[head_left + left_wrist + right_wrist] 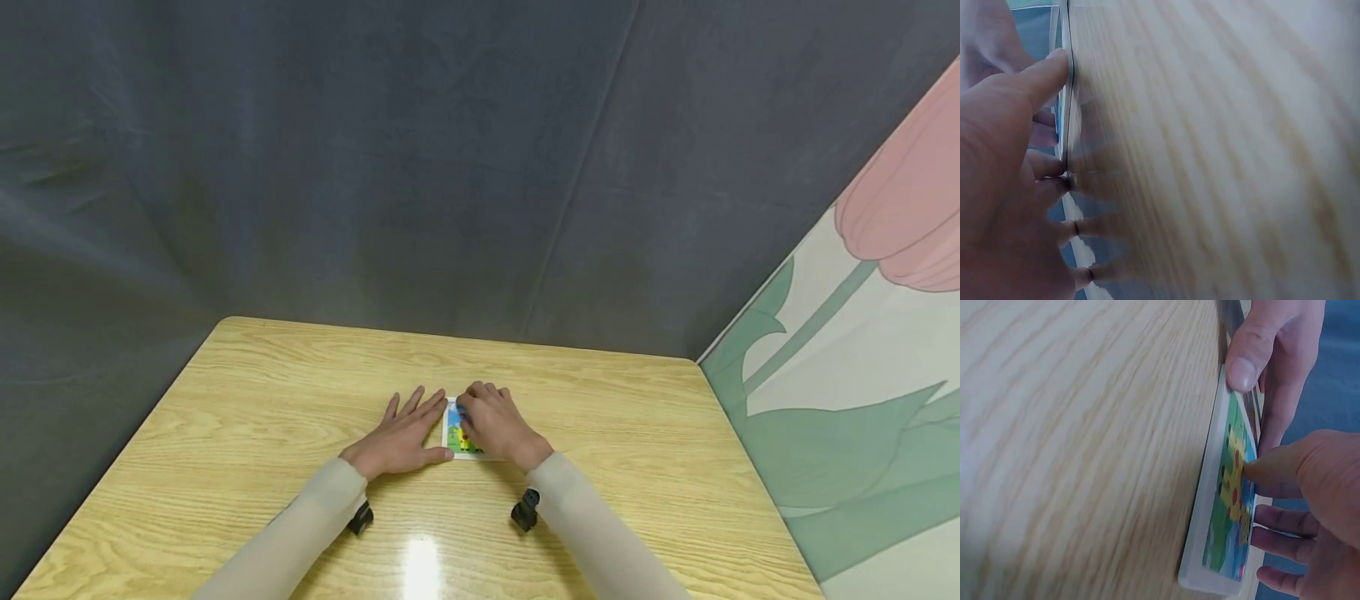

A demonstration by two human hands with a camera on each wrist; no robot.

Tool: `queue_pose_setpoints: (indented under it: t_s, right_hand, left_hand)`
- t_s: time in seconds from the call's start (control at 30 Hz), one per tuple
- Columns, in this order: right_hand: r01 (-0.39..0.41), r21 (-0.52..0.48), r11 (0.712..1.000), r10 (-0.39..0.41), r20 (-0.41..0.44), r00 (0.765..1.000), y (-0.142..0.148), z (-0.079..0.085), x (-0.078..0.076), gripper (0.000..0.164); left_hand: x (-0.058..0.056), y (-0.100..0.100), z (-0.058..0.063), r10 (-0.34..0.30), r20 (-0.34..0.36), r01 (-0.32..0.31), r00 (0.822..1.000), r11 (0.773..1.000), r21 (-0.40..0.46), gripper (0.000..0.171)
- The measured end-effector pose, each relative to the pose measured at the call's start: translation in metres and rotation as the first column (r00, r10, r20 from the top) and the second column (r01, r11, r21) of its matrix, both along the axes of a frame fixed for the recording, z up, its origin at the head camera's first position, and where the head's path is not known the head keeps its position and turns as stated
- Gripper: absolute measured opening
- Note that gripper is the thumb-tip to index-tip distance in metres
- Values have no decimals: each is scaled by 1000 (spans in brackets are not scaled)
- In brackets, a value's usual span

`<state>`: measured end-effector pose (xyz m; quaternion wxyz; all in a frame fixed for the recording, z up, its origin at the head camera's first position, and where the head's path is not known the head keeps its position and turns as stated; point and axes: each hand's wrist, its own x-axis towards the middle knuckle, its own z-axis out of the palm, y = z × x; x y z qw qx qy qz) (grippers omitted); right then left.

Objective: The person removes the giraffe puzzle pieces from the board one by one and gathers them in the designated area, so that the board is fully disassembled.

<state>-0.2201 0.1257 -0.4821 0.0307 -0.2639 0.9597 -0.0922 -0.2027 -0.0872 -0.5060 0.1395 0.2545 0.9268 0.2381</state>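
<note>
A small flat board [453,442] with a white border lies on the table, its colourful picture showing a yellow spotted animal [1235,481] on green and blue. My left hand [397,437] rests at the board's left side, fingers spread and straight. Its thumb [1243,374] touches the near left corner. Over the picture's right part bends my right hand [498,425], its thumb [1263,470] and index fingertip down on the picture. A dark blue and red patch shows between them in the head view; I cannot tell whether they pinch a loose piece. The right hand covers that part of the picture.
The wooden table [300,375] extends around both hands, with a light reflection near its front. A dark grey curtain [375,167] hangs behind its far edge. On the right is a wall panel [862,400] with a tulip pattern. Each wrist carries a small black camera [525,510].
</note>
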Motion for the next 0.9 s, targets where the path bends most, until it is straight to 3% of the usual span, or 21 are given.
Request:
queue_pose_setpoints:
  t_s: [0.67,0.9]
  right_hand:
    - [39,-31,999,-36,96,995,-7,9,-6,33]
    - [42,-71,997,-37,75,997,-6,7,-7,33]
  left_hand:
    - [-1,2,0,1,4,-1,1000,999,-52,90]
    - [-2,2,-1,5,-7,-5,1000,997,-73,89]
